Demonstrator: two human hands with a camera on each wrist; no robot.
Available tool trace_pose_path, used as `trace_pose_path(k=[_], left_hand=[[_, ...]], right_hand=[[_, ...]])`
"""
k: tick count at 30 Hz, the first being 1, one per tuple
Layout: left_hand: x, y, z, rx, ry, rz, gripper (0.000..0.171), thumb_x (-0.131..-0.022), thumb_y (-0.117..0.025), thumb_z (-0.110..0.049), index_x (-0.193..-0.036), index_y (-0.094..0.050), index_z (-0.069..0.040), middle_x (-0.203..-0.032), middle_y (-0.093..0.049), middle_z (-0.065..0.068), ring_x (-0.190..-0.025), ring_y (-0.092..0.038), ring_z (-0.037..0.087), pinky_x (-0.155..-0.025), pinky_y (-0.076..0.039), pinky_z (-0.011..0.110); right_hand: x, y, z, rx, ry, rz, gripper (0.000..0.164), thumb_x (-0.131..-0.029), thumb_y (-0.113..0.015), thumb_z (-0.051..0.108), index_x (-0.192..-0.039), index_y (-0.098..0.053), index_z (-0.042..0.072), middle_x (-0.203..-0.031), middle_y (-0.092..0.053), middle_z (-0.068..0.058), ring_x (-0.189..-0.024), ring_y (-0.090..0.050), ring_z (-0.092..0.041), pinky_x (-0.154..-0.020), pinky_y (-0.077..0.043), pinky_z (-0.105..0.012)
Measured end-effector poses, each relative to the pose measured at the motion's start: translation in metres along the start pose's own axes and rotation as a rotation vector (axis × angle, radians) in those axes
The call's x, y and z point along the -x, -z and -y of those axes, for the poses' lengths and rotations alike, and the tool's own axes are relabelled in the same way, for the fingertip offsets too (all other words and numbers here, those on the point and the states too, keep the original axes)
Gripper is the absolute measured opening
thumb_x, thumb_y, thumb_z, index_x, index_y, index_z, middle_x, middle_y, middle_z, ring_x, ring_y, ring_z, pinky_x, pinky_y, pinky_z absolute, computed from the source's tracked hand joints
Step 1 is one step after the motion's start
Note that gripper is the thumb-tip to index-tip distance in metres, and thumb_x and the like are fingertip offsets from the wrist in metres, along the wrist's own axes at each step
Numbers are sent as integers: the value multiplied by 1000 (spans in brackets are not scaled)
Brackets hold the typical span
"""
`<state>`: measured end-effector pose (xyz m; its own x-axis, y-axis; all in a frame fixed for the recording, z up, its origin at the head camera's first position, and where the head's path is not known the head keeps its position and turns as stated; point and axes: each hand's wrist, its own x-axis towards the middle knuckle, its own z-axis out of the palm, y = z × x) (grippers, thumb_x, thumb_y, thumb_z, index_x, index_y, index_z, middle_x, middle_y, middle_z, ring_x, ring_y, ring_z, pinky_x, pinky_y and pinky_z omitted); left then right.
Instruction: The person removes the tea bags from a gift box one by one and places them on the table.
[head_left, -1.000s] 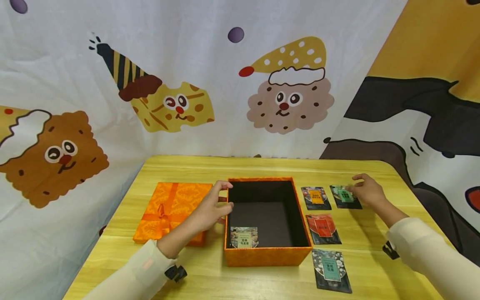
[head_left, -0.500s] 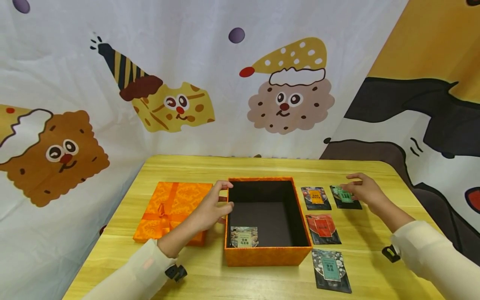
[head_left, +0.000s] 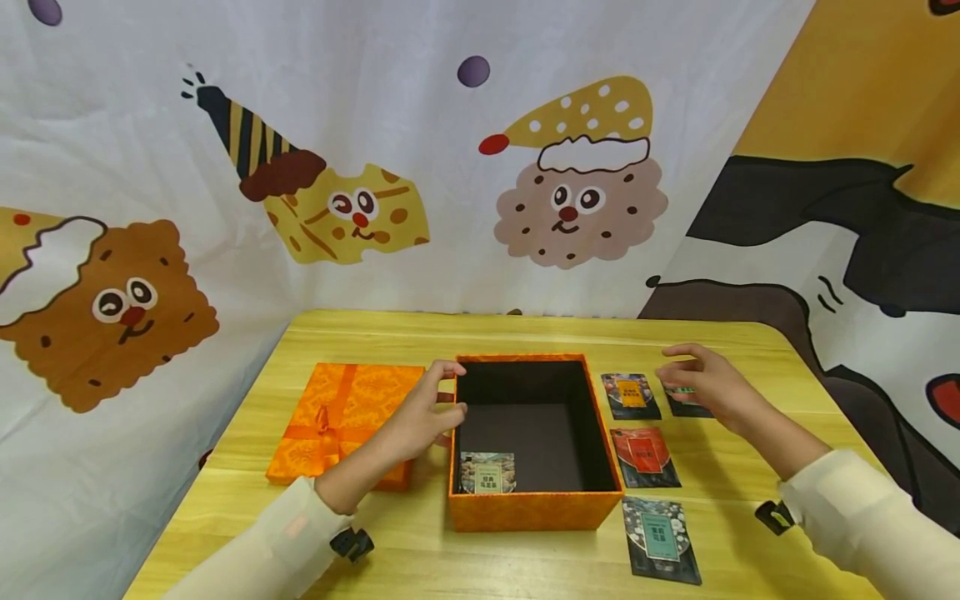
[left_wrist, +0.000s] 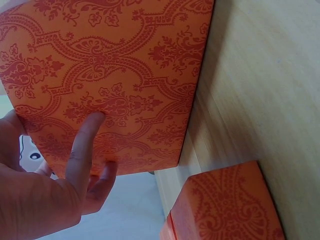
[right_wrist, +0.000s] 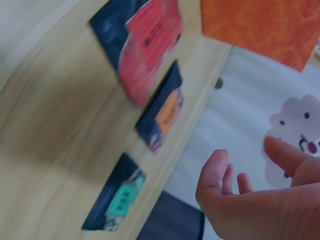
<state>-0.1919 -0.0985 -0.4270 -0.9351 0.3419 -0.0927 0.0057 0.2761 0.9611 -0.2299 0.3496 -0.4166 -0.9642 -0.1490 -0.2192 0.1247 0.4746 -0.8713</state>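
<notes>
An open orange patterned gift box with a black inside stands mid-table. A tea sachet with a pale green label lies in its near left corner. My left hand rests against the box's left wall, fingertips at the rim; in the left wrist view, other fingers touch the outer wall. Above the green-label tea sachet hovers my right hand, fingers loosely bent around nothing, partly hiding that sachet. Other tea sachets lie right of the box: orange-label, red and teal-label.
Left of the box lies its orange lid with a ribbon bow. Everything stands on a light wooden table. Behind it hangs a white cloth printed with cartoon biscuits.
My right hand has shifted left across the green-label tea sachet and now covers more of it. The left hand and the box have stayed in place.
</notes>
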Motion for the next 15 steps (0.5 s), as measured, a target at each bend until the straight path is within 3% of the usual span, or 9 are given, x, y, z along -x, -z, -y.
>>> trace_pose_path(k=[8,15], left_hand=[[0,0,-1,10,0,1,52,-98,-67,-10,-143,-41,-15,-159,-31,13,-129,-54,44,-62,-61,41],[1,-1,-1,3,-6,-8,53,-97,-66,-10,-144,-41,-13,-159,-32,15,-128,-55,44,-63,-62,46]], right_hand=[[10,-17,25,-70,28,56,66,-105,-61,23,-154,-27,-6,-143,-44,-31,-102,-64,-5,-88,-57,-25],[18,-30,40,-107,59,81,62,-104,-63,16,-152,-32,-6,-134,-49,-27,-101,-66,-9,-89,-59,-29]])
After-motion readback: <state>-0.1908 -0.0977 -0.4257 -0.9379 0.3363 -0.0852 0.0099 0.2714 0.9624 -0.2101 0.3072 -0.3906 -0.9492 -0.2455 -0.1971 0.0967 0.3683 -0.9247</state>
